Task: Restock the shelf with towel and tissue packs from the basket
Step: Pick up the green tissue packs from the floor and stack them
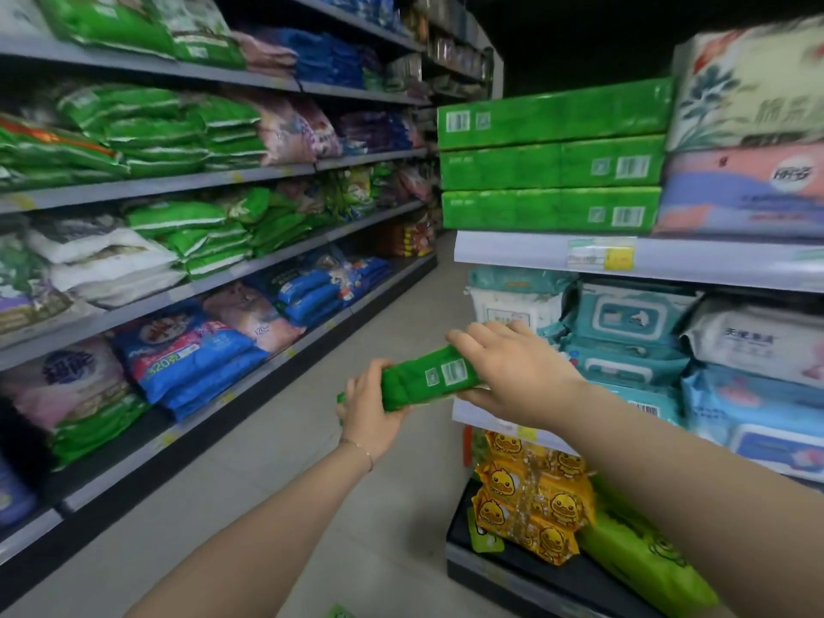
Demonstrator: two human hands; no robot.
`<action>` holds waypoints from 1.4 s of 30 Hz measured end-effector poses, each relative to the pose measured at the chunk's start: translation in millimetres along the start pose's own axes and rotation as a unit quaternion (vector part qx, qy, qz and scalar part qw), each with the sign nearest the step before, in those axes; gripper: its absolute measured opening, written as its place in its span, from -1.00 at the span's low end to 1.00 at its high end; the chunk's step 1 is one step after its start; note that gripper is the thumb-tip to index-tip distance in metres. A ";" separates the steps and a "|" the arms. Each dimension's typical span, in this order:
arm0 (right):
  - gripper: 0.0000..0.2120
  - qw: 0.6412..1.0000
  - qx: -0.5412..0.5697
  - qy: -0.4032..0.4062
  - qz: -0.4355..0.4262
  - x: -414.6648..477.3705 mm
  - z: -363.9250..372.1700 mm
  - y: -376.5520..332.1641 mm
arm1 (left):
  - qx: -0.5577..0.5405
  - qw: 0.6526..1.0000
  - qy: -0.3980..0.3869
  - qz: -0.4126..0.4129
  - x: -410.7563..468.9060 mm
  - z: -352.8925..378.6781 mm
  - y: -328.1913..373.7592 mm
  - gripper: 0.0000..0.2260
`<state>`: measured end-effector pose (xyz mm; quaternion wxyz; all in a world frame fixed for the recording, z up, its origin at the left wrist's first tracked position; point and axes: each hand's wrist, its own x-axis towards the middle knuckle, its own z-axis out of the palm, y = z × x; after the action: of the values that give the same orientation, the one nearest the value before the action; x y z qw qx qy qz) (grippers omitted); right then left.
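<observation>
I hold a long green tissue pack [423,379] level in front of me with both hands. My left hand [368,412] grips its left end from below. My right hand [512,372] grips its right end, fingers over the top and thumb beneath. The pack hovers at the corner of the right-hand shelf unit, level with the wet-wipe shelf [499,423]. Three matching green packs [553,160] lie stacked on the shelf above [535,256]. The basket is not in view.
Blue and white wet-wipe packs [633,332] fill the shelf behind the held pack. Yellow duck-print packs [535,497] sit below. A long shelving run [187,287] with bagged goods lines the left side of the grey aisle floor [312,448].
</observation>
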<state>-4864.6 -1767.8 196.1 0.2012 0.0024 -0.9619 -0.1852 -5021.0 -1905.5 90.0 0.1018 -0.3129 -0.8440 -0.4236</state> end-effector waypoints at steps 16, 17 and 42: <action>-0.25 0.968 -0.168 0.183 0.041 5.3 -52.4 78.5 | 0.122 0.950 0.104 0.268 94.9 -52.9 96.2 -0.52; -0.26 0.964 -0.176 0.193 0.052 4.4 -55.1 84.3 | 0.130 0.946 0.102 0.277 99.1 -54.0 103.6 -0.55; -0.58 0.947 -0.216 0.216 0.094 3.6 -30.8 142.5 | 0.143 0.910 0.068 0.382 145.9 -25.3 164.4 -0.76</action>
<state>-4845.9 -1646.3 274.6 0.4167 -0.0917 -0.8280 -0.3638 -5036.7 -1787.5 276.5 0.3571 -0.5635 -0.7027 -0.2471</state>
